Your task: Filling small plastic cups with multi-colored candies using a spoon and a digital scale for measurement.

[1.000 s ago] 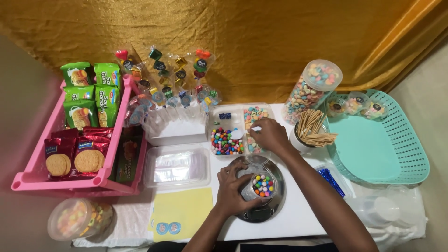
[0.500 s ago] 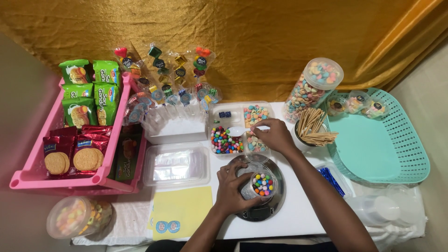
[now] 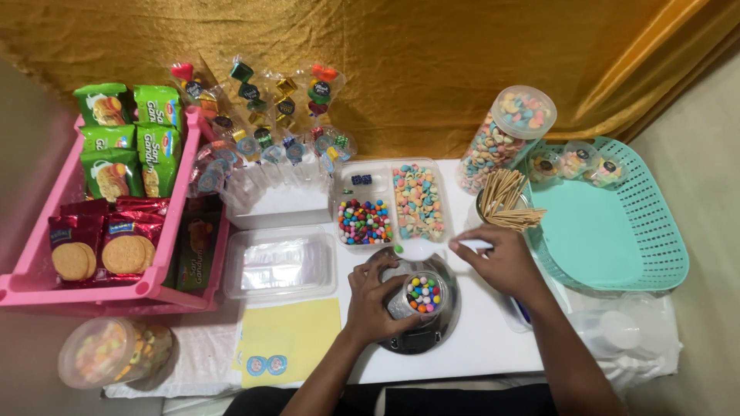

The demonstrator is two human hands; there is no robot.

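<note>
Even, fairly bright overhead light falls on the white desk point(image 3: 478, 347), shadows soft, glare on the clear plastic lid point(image 3: 281, 262), edges dimmer and slightly bowed.

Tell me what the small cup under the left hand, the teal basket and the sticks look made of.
Cup: clear plastic, apparently; the candies show through.
Basket: teal plastic with a matt look and moulded slots.
Sticks: pale, thin, likely wood.
Left hand grips the cup.

- a home sweets-packing stall, it seems
- gold cloth backdrop point(image 3: 432, 69) behind a white table point(image 3: 478, 347)
- pink rack point(image 3: 46, 289) of biscuit packs point(image 3: 123, 154)
- divided candy tray point(image 3: 393, 204), wrapped treats point(image 3: 262, 115)
</note>
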